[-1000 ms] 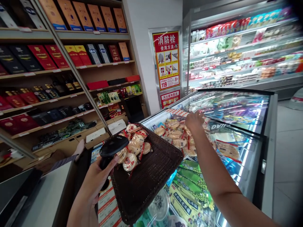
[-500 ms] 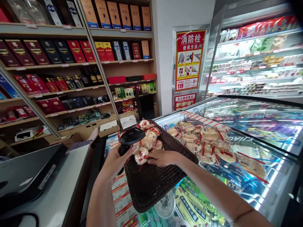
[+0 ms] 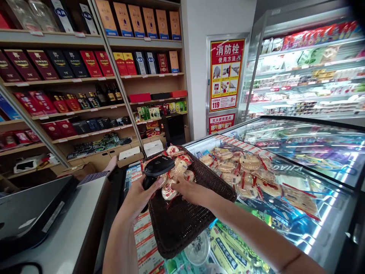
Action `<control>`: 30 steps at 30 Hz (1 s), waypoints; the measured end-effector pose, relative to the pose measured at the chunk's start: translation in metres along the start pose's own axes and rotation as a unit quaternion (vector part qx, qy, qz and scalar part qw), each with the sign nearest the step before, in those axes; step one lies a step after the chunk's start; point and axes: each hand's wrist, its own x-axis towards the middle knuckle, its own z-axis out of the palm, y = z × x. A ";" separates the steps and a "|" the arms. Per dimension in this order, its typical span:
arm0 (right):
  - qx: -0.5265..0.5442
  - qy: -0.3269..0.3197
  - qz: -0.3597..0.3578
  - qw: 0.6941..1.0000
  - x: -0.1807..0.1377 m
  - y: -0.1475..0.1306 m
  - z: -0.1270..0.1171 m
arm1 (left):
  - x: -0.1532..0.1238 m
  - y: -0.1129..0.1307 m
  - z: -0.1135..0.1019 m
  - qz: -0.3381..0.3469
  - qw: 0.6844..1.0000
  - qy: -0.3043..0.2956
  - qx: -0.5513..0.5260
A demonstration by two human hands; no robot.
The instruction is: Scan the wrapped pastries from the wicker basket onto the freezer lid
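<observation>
Both forearms are bare from the lower frame edge to the wrists; no sleeve, cuff or glove shows on either. The left hand (image 3: 138, 198) wears no ring, watch or band that can be seen. The right hand (image 3: 190, 191) is likewise unadorned, its fingers uncovered. A thin dark line crosses the right forearm near the lower edge; what it is cannot be told.

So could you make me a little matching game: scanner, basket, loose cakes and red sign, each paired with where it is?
Things:
1. scanner
2. basket
3. loose cakes
4. red sign

Places:
A. on the wall
B. on the freezer's glass lid, right of the basket
C. in the left hand
D. under the right hand

Pairs: 1-C, 2-D, 3-B, 4-A
</observation>
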 end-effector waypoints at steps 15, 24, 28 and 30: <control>0.181 0.133 0.163 0.961 -0.023 0.041 -0.080 | 0.006 -0.006 -0.001 0.012 0.999 0.031 -0.005; 0.440 0.219 0.333 0.805 -0.023 0.067 -0.090 | -0.002 0.008 0.011 0.015 0.999 -0.028 0.015; 0.417 0.230 0.341 0.811 -0.024 0.067 -0.093 | 0.001 0.005 0.014 -0.003 0.999 -0.034 0.033; 0.398 0.235 0.343 0.818 -0.024 0.068 -0.092 | 0.003 0.003 0.012 -0.004 0.999 -0.037 0.038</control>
